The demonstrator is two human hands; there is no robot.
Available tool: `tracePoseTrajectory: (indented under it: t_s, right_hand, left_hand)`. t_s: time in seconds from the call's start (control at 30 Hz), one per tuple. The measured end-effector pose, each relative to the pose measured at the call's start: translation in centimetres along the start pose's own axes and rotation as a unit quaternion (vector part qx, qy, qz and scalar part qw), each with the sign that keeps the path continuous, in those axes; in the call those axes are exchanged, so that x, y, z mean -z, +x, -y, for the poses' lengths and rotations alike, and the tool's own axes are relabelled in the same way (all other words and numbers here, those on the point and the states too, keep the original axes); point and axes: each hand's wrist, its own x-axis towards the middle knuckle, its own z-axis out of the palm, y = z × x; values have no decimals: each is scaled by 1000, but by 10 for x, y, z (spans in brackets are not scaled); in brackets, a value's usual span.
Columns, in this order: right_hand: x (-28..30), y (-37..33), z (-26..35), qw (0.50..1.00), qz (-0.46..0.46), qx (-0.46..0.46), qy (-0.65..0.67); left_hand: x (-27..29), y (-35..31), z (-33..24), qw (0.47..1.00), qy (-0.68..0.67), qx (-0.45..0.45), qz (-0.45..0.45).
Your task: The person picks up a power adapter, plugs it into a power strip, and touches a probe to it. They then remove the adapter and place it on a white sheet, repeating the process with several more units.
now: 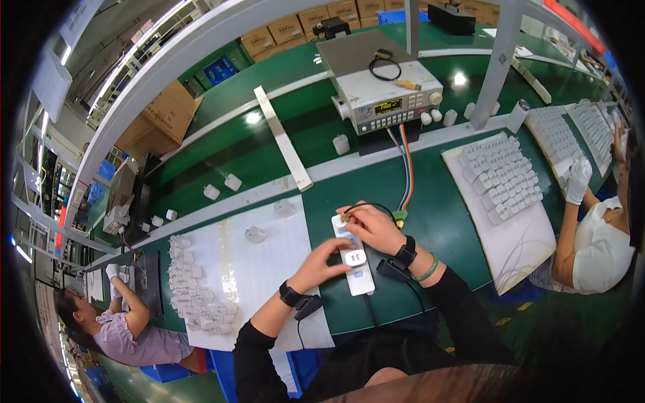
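A white power strip point(361, 285) lies lengthwise in front of me on the green bench. My left hand point(321, 264) is closed on a small white power adapter point(354, 258), thumb and fingers on its sides, where it sits on the strip. Just beyond it, my right hand point(375, 227) pinches a small brass-coloured connector point(345, 217) on a black cable point(381, 205), over the strip's far end. A green connector block point(400, 216) with coloured wires lies beside my right hand. Both wrists wear black bands.
A test instrument point(386, 111) with a lit display stands ahead. Many adapters point(195, 289) crowd the left of a white sheet point(269, 269); more stand in rows point(504, 178) on a white pad to the right. A metal bar point(282, 141) crosses the bench. Co-workers point(127, 322) sit on both sides.
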Motion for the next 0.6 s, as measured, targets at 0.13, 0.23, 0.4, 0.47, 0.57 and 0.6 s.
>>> tracePoseTrajectory:
  t_s: [0.13, 0.23, 0.4, 0.47, 0.57, 0.6]
  right_hand:
    - [-6, 2, 2, 1000, -27, 14, -1]
    - [-6, 7, 1, 999, -34, 27, 8]
    - [-1, 10, -1, 994, -60, 47, 81]
    - [7, 17, 26, 964, -140, -11, 225]
    - [51, 34, 78, 907, -188, -22, 376]
    - [52, 25, 80, 906, -185, -31, 379]
  left_hand:
    - [7, 20, 28, 967, -228, 107, -35]
    - [-2, 33, 36, 969, -228, 92, -19]
    - [-15, 32, 47, 986, -110, 126, 3]
    - [-11, 32, 46, 984, -127, 123, 6]
    - [-6, 40, 45, 987, -108, 116, 0]
    - [-7, 37, 42, 990, -100, 104, 3]
